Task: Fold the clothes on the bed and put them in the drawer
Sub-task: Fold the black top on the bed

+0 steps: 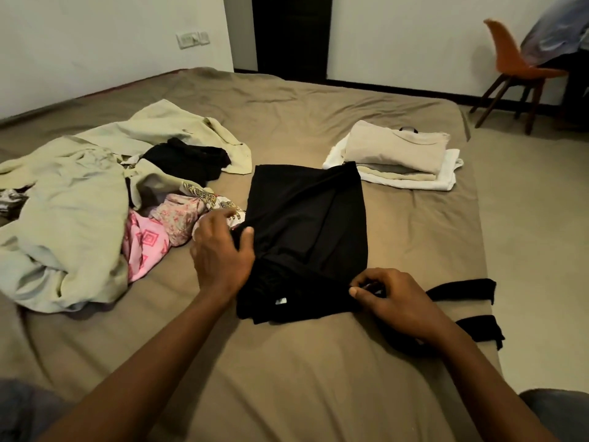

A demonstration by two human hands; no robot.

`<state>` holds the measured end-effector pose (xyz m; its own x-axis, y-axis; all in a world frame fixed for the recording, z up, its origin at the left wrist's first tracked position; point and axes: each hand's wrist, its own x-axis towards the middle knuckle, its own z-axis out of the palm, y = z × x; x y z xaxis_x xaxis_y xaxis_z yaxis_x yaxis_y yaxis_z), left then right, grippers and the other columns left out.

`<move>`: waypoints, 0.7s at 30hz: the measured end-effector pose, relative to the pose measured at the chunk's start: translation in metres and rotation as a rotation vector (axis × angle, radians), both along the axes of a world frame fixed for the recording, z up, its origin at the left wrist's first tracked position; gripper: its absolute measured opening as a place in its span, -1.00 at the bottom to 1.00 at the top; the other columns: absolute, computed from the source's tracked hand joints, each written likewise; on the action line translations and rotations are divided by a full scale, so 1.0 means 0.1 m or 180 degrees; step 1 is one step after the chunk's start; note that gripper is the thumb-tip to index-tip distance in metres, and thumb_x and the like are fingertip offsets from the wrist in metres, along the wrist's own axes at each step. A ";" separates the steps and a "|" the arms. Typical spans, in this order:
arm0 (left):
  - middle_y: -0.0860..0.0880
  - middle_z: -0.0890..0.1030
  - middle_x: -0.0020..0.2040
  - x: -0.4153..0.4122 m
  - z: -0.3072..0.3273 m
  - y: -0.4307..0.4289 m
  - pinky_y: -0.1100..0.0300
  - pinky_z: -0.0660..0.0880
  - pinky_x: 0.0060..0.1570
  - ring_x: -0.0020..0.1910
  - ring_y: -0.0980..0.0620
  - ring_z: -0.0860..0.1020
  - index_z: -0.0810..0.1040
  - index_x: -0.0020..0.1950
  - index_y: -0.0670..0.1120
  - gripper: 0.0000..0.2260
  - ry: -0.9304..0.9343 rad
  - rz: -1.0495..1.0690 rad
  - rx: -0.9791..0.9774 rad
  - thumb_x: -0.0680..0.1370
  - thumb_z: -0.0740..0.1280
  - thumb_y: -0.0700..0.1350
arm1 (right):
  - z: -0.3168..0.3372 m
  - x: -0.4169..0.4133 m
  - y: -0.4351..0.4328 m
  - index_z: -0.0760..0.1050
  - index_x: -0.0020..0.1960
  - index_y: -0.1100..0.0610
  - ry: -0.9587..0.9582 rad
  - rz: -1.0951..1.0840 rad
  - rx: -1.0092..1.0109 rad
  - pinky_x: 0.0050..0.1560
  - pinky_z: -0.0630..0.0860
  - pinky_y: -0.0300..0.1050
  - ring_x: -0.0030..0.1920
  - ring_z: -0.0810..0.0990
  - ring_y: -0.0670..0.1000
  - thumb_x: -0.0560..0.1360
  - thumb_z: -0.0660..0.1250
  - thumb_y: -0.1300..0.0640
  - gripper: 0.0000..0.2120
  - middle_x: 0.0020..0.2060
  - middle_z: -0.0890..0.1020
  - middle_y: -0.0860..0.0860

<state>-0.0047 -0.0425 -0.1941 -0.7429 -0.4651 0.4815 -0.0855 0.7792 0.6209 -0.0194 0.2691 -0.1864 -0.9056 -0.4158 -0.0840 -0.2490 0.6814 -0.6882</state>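
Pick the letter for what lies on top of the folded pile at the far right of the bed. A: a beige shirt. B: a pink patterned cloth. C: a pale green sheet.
A: a beige shirt tops the folded pile, with white layers beneath it.

**Quick tally: one bed, two hands, clothes in three lots**
One bed (318,371), and two hands on it: left hand (220,253), right hand (401,301). One black garment (312,224) lies flat. One folded stack (395,154) shows at least four layers. One loose heap (73,205) is too tangled to number. Two black strips (462,290) sit at the edge, and there's one orange chair (510,59).
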 end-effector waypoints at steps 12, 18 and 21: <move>0.10 0.43 0.39 0.18 -0.03 -0.13 0.01 0.32 0.39 0.40 0.05 0.39 0.31 0.49 0.15 -0.52 -0.1754 -0.2044 -0.1567 0.61 0.26 0.24 | 0.75 -0.60 -0.13 0.66 0.18 0.04 -0.1839 0.0559 0.0786 0.07 0.64 -0.09 -0.08 0.71 0.00 0.45 0.57 0.22 -0.67 -0.04 0.75 0.09; 0.09 0.43 0.39 0.11 -0.02 -0.09 -0.02 0.31 0.42 0.42 0.04 0.38 0.32 0.49 0.15 -0.50 -0.1870 -0.2004 -0.1502 0.59 0.29 0.24 | 0.93 -1.25 -0.22 0.56 -0.12 -0.17 0.0160 0.0008 0.2788 0.04 0.61 -0.06 0.01 0.62 0.01 0.49 0.43 0.18 -0.77 0.02 0.67 -0.01; 0.11 0.43 0.37 0.06 -0.01 -0.10 -0.01 0.30 0.42 0.41 0.06 0.38 0.32 0.47 0.17 -0.51 -0.1902 -0.2042 -0.1489 0.58 0.30 0.26 | 0.98 -1.58 -0.34 0.61 -0.03 -0.12 0.0984 -0.0481 0.2738 -0.03 0.62 -0.04 0.02 0.63 0.08 0.49 0.41 0.18 -0.81 0.03 0.65 0.01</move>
<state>0.0018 -0.0521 -0.1953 -0.9677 0.2512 -0.0217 0.2396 0.9429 0.2314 -0.1771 0.2352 -0.0883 -0.9787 -0.1979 -0.0546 -0.2041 0.9671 0.1519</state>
